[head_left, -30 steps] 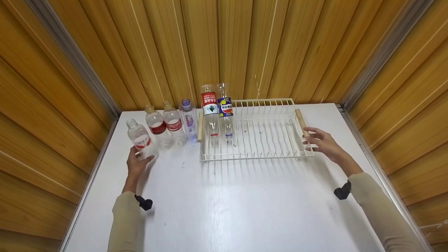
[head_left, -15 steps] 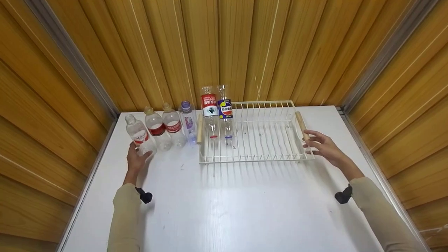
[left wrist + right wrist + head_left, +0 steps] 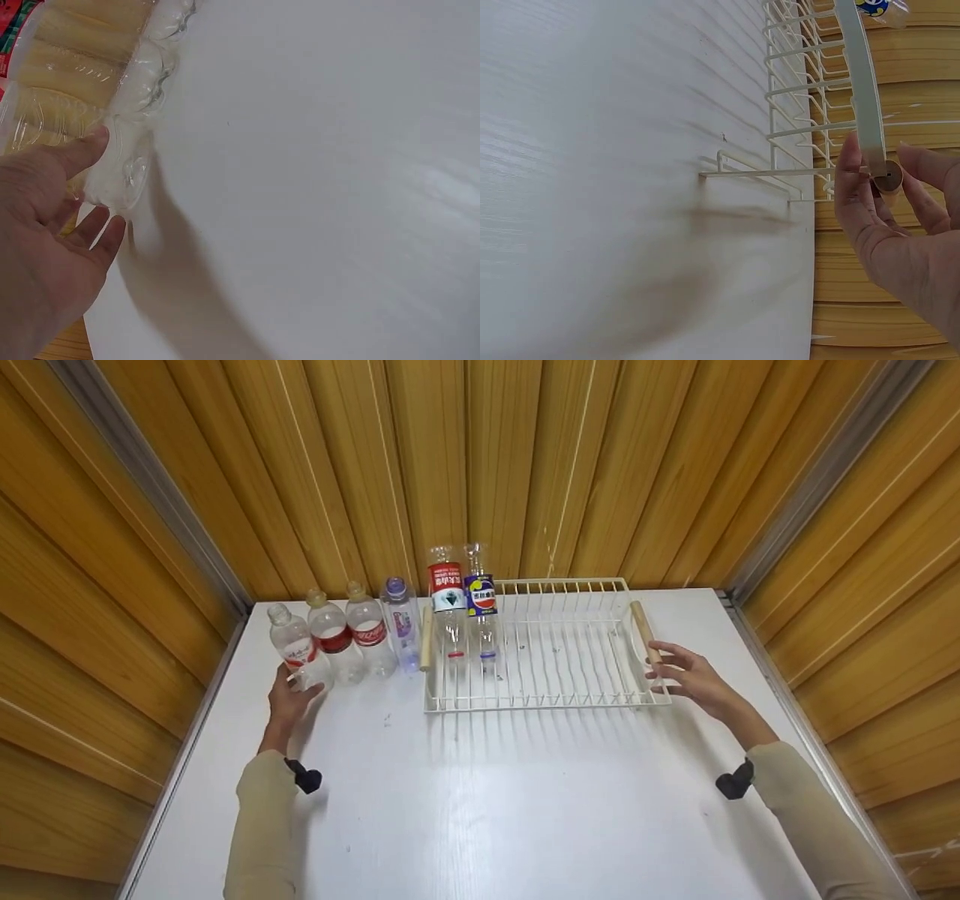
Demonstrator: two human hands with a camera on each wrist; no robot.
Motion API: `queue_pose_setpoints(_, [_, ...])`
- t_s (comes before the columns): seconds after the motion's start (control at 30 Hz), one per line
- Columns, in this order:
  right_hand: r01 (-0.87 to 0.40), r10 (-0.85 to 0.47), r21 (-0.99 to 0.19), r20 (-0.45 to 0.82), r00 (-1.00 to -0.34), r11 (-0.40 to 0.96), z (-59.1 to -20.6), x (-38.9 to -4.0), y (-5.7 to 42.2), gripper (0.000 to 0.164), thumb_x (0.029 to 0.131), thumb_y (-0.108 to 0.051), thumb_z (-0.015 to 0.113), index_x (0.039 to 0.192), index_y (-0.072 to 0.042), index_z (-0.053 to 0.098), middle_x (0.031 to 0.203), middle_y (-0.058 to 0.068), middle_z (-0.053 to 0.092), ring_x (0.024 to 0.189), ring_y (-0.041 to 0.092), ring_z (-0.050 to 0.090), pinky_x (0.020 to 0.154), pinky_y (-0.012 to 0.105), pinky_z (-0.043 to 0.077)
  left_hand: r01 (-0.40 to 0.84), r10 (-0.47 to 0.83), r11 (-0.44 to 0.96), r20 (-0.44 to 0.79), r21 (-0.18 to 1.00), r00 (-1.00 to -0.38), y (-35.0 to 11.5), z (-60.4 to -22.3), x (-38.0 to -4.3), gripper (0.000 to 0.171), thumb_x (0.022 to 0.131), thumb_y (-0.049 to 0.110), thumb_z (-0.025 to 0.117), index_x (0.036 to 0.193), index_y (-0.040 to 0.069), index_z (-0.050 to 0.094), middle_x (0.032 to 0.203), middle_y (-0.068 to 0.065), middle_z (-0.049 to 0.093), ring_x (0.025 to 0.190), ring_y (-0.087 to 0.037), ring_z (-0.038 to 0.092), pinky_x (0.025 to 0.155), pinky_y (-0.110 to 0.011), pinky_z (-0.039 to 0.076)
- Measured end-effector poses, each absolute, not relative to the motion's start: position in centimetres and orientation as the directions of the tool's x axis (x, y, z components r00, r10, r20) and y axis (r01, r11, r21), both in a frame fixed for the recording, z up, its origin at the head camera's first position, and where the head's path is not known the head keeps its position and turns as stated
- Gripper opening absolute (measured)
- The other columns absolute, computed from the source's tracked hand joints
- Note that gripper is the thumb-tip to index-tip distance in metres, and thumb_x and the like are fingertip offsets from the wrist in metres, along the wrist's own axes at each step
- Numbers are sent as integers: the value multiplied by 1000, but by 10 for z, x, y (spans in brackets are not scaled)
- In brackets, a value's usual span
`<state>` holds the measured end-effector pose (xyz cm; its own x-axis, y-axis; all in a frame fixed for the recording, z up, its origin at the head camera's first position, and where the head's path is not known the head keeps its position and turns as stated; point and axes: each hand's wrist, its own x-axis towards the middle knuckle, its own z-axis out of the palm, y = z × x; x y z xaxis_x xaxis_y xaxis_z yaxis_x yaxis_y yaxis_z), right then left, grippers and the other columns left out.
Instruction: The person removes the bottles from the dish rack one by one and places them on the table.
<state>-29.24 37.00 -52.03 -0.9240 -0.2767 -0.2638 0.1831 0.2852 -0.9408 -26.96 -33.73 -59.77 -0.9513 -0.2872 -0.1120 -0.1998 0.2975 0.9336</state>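
Note:
In the head view, my left hand (image 3: 289, 706) holds a clear plastic bottle (image 3: 298, 649) with a white and red label low down, its thumb and fingers on either side. The left wrist view shows the thumb against the bottle's lower part (image 3: 120, 169) and the fingers by its base. It stands upright at the left end of a row with two red-labelled bottles (image 3: 335, 639) (image 3: 370, 633) and a purple-tinted one (image 3: 402, 622). At the right, my right hand (image 3: 697, 682) holds the wooden handle (image 3: 645, 631) of a white wire rack (image 3: 547, 706), thumb and fingers around it.
Two clear bottles lean upside down in the rack's left side, one with a red and white label (image 3: 448, 587), one with a blue label (image 3: 481, 595). A second wooden handle (image 3: 427, 639) is beside the purple-tinted bottle. Wood-patterned walls (image 3: 502, 472) enclose the white table (image 3: 480, 810).
My left hand has pushed its bottle a little back, closer in line with the row. The right hand stays at the rack's handle; the head view has shifted slightly.

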Motion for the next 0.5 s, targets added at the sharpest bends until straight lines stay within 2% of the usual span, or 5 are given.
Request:
queue_pose_setpoints(0.27, [168,-291,-947,-248,-924,273,-520,-293,367,63,106,-23,57,160,-6,29,138,12,50,108,6,66,89,26,60,-276,-299,285,-188,918,-936,-344,-594,-268,97,92,3,71,164,7,7,168,-23,21,155,-42,24,126,-53,26])
queue_pose_setpoints(0.5, [169,-304,-948,-250,-919,269,-519,-290,368,65,106,-22,56,161,-4,26,135,11,51,110,7,66,90,26,60,-332,-327,298,-231,895,-916,-355,-588,-254,93,93,11,73,163,3,11,166,-28,24,154,-43,25,126,-53,27])
